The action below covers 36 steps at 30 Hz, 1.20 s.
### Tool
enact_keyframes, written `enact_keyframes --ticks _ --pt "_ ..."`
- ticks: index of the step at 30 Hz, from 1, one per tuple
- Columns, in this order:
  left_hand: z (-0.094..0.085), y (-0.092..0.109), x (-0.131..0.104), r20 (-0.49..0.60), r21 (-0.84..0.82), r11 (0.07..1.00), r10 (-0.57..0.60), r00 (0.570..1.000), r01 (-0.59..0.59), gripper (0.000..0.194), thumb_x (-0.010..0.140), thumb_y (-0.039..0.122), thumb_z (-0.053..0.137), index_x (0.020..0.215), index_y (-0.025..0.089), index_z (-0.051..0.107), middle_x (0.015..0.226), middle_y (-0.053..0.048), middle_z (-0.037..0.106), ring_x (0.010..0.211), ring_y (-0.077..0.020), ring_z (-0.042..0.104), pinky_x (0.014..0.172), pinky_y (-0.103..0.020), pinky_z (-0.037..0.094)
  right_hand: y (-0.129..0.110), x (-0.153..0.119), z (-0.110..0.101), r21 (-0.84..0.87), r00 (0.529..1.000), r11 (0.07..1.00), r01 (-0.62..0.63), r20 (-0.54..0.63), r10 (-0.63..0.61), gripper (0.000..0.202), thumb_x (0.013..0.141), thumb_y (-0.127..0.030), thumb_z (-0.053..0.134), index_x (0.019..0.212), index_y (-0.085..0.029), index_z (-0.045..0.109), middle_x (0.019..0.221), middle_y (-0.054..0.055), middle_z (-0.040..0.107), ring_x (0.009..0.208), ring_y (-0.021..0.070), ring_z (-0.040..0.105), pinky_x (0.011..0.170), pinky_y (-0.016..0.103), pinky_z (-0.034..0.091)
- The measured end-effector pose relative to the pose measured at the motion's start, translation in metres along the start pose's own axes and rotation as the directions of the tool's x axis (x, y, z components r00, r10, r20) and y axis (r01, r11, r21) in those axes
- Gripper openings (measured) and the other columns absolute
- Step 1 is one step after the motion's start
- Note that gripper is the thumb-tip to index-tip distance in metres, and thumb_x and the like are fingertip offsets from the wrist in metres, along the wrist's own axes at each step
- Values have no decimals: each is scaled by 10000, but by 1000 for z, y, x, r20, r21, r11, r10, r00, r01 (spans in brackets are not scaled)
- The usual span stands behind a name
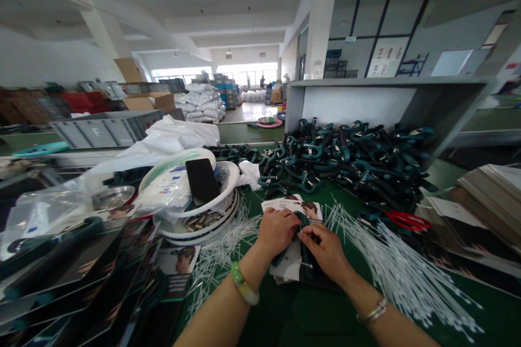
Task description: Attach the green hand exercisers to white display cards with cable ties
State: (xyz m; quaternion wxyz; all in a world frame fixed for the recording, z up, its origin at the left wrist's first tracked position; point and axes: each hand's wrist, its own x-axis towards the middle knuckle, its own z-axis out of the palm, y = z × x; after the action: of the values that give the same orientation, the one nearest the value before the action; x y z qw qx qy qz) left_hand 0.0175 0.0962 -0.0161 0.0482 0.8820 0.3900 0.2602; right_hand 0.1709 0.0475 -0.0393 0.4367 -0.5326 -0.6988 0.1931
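Observation:
At the centre of the green table, my left hand (pixel 279 232) has its fingers bent round the upper part of a dark green tool (pixel 306 257). My right hand (pixel 323 244) pinches at the same tool from the right, its fingertips close to those of my left hand. The tool lies over printed cards (pixel 291 267), which show beneath and behind both hands. Any small part between the fingertips is too small to make out. White cable ties (pixel 399 271) spread over the table to the right, and more lie to the left.
Many dark green tools (pixel 350 157) are heaped behind, partly in a grey bin (pixel 391 82). Red-handled scissors (pixel 408 220) lie right. Stacked bowls with a black phone (pixel 202 181) stand left. Carded tools (pixel 61 260) pile up front left; card stacks (pixel 484 206) sit far right.

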Motion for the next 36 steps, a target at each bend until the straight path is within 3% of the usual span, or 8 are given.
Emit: enact_keyframes --ticks 9,14,17,19,23,28,33,36 --pt "4 -3 0 -12 -70 997 12 1000 -13 179 799 196 527 856 260 684 905 -3 688 889 -181 597 817 -342 369 1 6 0 -5 996 996 -86 28 86 243 809 -395 502 704 -203 608 678 16 585 632 172 546 581 278 417" --pt "-4 -8 -3 50 -291 956 52 997 -35 284 754 115 529 973 240 659 943 -9 696 895 -164 613 838 -295 420 4 15 -1 -12 979 982 -188 73 188 229 766 -381 519 642 -198 581 578 -1 557 557 167 517 537 275 383" --pt "-11 -9 -5 40 -417 905 110 993 -84 335 753 195 588 1086 225 608 1015 -23 677 931 -162 607 847 -266 438 4 18 0 28 977 979 -200 77 197 200 739 -355 535 627 -193 572 581 -1 569 567 164 526 547 272 392" --pt "-11 -8 -5 31 -389 917 109 994 -88 241 770 292 609 1001 230 643 937 -19 682 880 -166 610 812 -269 449 4 17 1 35 982 983 -180 65 177 177 720 -335 549 619 -192 573 582 -6 576 570 161 530 554 270 402" --pt "2 -3 -4 -116 -340 938 29 993 -67 142 830 296 554 837 211 668 839 -19 662 798 -146 597 744 -261 455 4 12 4 27 990 991 -129 -60 131 137 714 -322 586 704 -191 624 636 -2 598 571 154 535 560 270 426" --pt "5 8 -4 -397 -222 965 39 917 -138 109 791 270 604 744 199 673 835 -39 595 823 -165 547 741 -301 434 9 7 8 37 974 991 130 -194 -120 153 798 -308 544 843 -215 657 887 54 624 830 189 593 729 307 481" --pt "-4 15 -7 -503 -124 975 101 858 -187 145 814 224 543 742 193 665 809 -41 574 809 -164 529 740 -314 408 7 22 6 -172 987 972 159 -1 -161 127 776 -259 551 817 -205 658 962 82 609 910 217 585 777 351 486" --pt "-3 12 -11 -454 -206 975 -24 891 -78 137 815 246 544 762 199 661 824 -42 581 827 -165 533 757 -310 424 10 33 4 -320 993 941 107 78 -86 140 764 -250 569 848 -216 676 1098 96 589 986 244 573 799 385 481"
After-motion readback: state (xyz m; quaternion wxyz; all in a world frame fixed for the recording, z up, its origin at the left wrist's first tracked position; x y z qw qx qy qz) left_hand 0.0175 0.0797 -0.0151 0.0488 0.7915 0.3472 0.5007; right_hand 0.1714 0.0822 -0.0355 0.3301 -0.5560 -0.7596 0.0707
